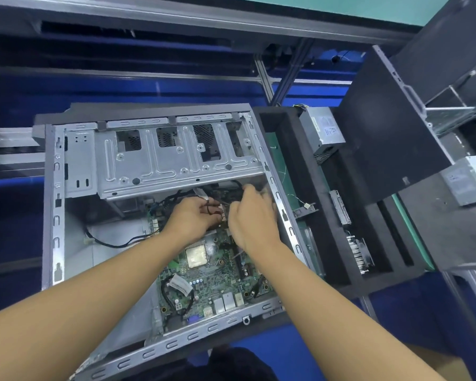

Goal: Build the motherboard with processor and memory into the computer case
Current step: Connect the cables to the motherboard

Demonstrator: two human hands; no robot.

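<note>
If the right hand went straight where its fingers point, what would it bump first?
Probably the black cables just beyond the right hand, then the metal drive cage behind them; depth is unclear.

PC assembly line station, factory floor. Open computer case (80,166) sits on a blue bench (149,89) inside an aluminium rail frame (264,75). Black foam tray (322,188) beside it carries a power supply (320,130) and a heatsink (359,253). Second power supply (467,182) at right, green belt (412,232) edge next to the tray.
</note>
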